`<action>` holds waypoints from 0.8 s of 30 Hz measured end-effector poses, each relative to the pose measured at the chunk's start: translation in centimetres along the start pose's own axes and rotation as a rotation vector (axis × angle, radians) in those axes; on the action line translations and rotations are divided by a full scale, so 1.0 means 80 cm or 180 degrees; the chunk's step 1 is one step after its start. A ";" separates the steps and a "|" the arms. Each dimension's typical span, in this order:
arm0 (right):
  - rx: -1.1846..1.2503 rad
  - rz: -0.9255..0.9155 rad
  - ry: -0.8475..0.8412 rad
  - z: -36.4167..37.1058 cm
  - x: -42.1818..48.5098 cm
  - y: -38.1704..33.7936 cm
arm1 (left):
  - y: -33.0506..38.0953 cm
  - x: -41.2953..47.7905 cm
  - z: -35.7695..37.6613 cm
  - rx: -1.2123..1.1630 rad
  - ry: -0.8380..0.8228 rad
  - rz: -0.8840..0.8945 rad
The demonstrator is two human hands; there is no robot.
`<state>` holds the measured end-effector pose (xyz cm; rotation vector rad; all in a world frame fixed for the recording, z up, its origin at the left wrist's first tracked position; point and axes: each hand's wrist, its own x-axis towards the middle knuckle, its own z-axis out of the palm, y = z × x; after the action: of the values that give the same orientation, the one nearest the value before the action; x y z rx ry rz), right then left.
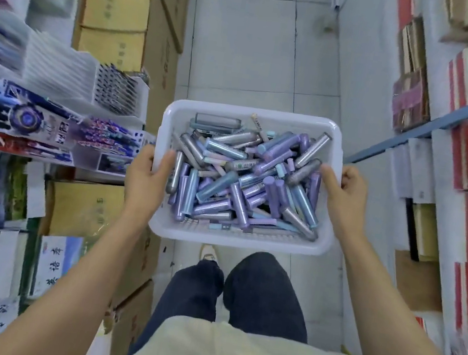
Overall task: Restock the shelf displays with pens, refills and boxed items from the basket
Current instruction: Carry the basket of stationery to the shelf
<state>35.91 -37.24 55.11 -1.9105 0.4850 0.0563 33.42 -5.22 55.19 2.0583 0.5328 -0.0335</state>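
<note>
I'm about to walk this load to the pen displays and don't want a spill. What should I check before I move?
1. Left hand grips the basket at its left rim: ok.
2. Right hand grips the right rim: ok.
3. Pens lie piled inside the basket walls: ok.
4. Aisle floor ahead shows bare tiles: ok.
5. Room left in the pen displays on the left shelf: cannot tell, that side is blurred.
6. A free hand for placing stock: not ok, both hands hold the basket.
</note>
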 end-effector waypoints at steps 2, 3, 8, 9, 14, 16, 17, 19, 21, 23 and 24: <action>0.0042 0.0046 0.0013 0.008 0.026 -0.021 | 0.020 0.033 -0.004 0.0064 -0.0062 0.0019; 0.0061 0.0069 0.0008 0.012 0.041 -0.033 | 0.030 0.051 -0.004 0.0097 -0.0071 0.0013; 0.0085 0.0066 -0.0045 0.030 0.149 -0.088 | 0.085 0.150 0.014 0.0024 -0.0059 -0.0003; 0.0096 0.0041 -0.0059 0.032 0.175 -0.102 | 0.099 0.172 0.018 0.0015 -0.0037 -0.0006; 0.0065 -0.0059 -0.0084 0.046 0.294 -0.180 | 0.171 0.284 0.027 -0.0129 -0.0053 -0.0069; 0.0055 -0.0075 -0.0085 0.057 0.342 -0.208 | 0.197 0.332 0.030 -0.0140 -0.0056 -0.0082; 0.0044 -0.0086 -0.0094 0.065 0.366 -0.222 | 0.209 0.358 0.031 -0.0140 -0.0026 -0.0095; 0.0084 -0.0129 -0.0126 0.083 0.415 -0.248 | 0.231 0.413 0.034 -0.0108 0.0061 -0.0170; 0.0150 -0.0124 -0.0108 0.104 0.463 -0.276 | 0.254 0.472 0.034 -0.0072 0.0049 -0.0287; 0.0196 -0.0104 -0.0077 0.125 0.510 -0.305 | 0.278 0.534 0.030 -0.0113 -0.0032 -0.0275; 0.0204 -0.0097 -0.0045 0.134 0.535 -0.320 | 0.291 0.566 0.027 -0.0125 -0.0086 -0.0224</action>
<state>86.25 -32.78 62.18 -1.8531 0.4430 0.0340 83.71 -0.88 62.31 1.9978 0.5846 -0.0916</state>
